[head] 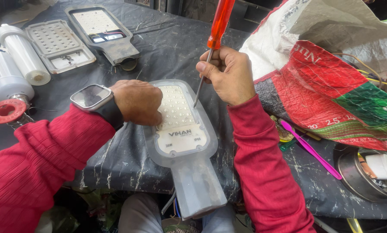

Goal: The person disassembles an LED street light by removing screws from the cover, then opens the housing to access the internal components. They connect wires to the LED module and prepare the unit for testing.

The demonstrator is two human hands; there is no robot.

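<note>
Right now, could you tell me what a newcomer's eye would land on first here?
The orange screwdriver in the right hand, its tip on the grey LED lamp at centre. The left hand presses on the lamp's left edge. A red and green sack fills the right side.

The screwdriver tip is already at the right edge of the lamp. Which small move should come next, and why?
Probably press the tip down and turn. The right hand grips the orange-handled screwdriver upright, its tip on the right rim of the grey LED street lamp, while the left hand presses the lamp's left edge to steady it. Whether the tip sits in a screw head is too small to tell.
</note>
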